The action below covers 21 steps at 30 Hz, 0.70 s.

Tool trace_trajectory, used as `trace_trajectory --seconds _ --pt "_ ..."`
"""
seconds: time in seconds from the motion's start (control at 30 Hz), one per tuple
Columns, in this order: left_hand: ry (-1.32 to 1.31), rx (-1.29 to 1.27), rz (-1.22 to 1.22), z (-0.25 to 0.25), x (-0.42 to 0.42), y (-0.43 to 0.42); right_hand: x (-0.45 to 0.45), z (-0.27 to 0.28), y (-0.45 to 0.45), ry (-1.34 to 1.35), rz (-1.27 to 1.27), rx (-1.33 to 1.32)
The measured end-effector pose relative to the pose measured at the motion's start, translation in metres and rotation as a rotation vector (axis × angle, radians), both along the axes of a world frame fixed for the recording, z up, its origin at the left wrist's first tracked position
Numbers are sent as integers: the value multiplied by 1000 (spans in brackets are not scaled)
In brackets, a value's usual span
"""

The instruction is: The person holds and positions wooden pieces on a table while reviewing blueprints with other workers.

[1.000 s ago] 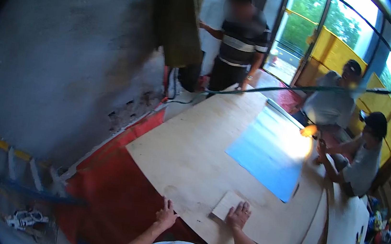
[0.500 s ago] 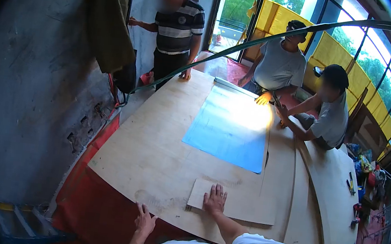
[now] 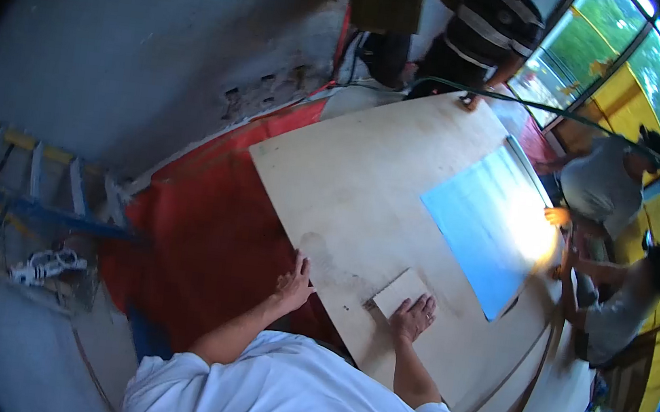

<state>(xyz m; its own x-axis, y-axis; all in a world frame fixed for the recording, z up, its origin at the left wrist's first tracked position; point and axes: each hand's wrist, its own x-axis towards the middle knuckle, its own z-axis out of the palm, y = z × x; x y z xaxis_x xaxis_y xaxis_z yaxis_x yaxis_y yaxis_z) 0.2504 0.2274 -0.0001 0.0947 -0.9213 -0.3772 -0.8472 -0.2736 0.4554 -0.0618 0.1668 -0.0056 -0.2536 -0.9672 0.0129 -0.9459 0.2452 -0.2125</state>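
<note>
A large plywood sheet [image 3: 365,186] lies before me, with a blue sheet [image 3: 483,223] on its far right part. My left hand [image 3: 294,286] rests at the near left edge of the plywood, its fingers apart. Spread flat on a smaller wooden board [image 3: 400,292], my right hand [image 3: 414,319] presses on the near part of the plywood. A bright patch of light falls on the blue sheet's right side.
A person in a striped shirt [image 3: 489,21] touches the plywood's far corner. Two people [image 3: 605,184] are at the right edge. Red sheeting [image 3: 203,248] covers the floor at left, near a ladder [image 3: 41,173]. A cable [image 3: 553,109] crosses the far side.
The view has swung left and tilted, so the table and people appear farther right than half a second ago. Both my hands keep their places, on the plywood edge and the small board.
</note>
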Motion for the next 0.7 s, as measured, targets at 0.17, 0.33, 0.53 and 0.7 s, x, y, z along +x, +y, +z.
trace_trajectory --seconds 0.17,0.33,0.53,0.7 --pt "-3 27 27 -2 -2 -1 -3 -6 0 -14 2 -41" --pt "-18 -9 28 -7 -3 0 -7 -15 -1 8 11 -48" --pt "-17 -21 23 -5 -2 -1 -4 -15 -1 28 -6 -32" --pt "-5 32 13 5 -2 -2 -2 -10 0 23 -9 -24"
